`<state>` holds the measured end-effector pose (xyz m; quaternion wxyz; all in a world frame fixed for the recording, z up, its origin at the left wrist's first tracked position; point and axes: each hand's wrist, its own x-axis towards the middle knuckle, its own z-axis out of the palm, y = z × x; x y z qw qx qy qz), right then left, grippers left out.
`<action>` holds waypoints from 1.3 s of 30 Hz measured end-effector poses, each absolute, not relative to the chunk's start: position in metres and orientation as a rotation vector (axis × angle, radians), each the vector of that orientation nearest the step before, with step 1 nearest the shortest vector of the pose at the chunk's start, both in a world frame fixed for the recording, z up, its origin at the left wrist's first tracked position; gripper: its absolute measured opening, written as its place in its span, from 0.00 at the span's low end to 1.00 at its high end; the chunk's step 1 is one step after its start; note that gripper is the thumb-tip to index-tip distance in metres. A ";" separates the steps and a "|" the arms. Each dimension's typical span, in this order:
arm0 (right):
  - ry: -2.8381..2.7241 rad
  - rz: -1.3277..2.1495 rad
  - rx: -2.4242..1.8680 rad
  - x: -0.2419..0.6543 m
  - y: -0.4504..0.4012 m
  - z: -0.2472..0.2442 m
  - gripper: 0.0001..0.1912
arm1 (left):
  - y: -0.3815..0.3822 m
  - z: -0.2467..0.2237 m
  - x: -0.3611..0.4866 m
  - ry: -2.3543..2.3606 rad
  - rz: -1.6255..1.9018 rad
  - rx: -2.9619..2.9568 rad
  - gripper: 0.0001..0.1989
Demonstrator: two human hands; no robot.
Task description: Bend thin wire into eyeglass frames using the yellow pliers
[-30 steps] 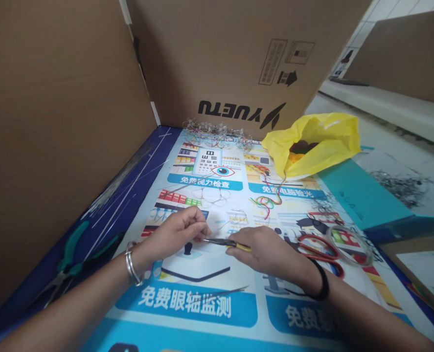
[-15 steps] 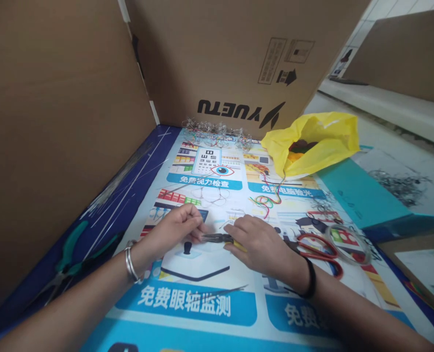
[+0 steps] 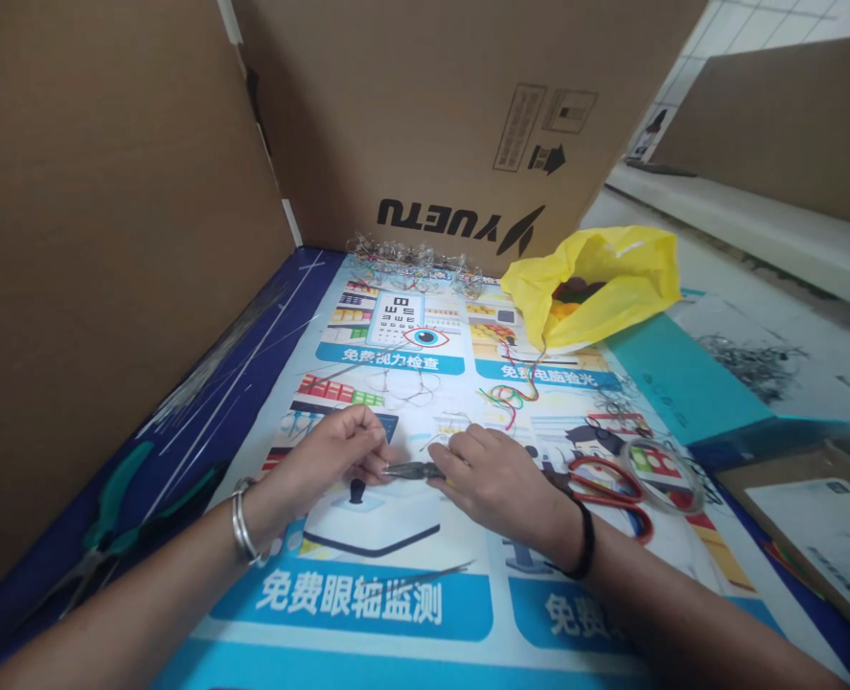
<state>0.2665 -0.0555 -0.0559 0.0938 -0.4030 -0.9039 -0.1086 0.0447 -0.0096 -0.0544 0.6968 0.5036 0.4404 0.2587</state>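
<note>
My right hand is closed round the yellow grips of needle-nose pliers, whose grey jaws point left. At the jaw tips, my left hand pinches with thumb and fingers; what lies between them is too small to make out, perhaps hidden by the fingers. Both hands are just above the printed poster sheet. Pieces of thin wire lie beyond the hands, and a few straight wires lie nearer me.
Teal-handled pliers and a bundle of wires lie at left. Red-handled scissors and a clear wire spool are at right. A yellow bag, coloured cords and tangled wire shapes sit farther back, before a cardboard wall.
The whole view has shifted slightly, so most things appear a little further left. Both hands keep nearly the same pose, with the pliers' tips still at the left fingers.
</note>
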 end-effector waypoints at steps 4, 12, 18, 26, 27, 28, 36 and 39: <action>-2.670 -0.297 -1.179 0.268 -0.055 -0.056 0.12 | -0.009 -0.055 0.044 0.973 0.587 1.125 0.11; -2.660 -0.338 -1.244 0.272 -0.048 -0.060 0.12 | -0.004 -0.047 0.041 1.095 0.519 1.299 0.10; -2.491 -0.339 -1.345 0.271 -0.046 -0.061 0.15 | 0.000 -0.051 0.035 1.200 0.558 1.542 0.07; -2.583 -0.621 -1.084 0.257 -0.054 -0.055 0.16 | -0.008 -0.047 0.040 1.191 0.471 1.522 0.09; -2.595 -0.633 -1.067 0.256 -0.055 -0.055 0.16 | -0.008 -0.047 0.041 1.191 0.464 1.516 0.09; -2.602 -0.640 -1.055 0.255 -0.056 -0.055 0.16 | -0.009 -0.046 0.042 1.193 0.458 1.504 0.09; -2.653 -0.650 -1.025 0.256 -0.059 -0.055 0.17 | -0.011 -0.045 0.047 1.172 0.415 1.456 0.09; -2.653 -0.643 -1.010 0.256 -0.059 -0.054 0.16 | -0.011 -0.045 0.047 1.171 0.392 1.449 0.09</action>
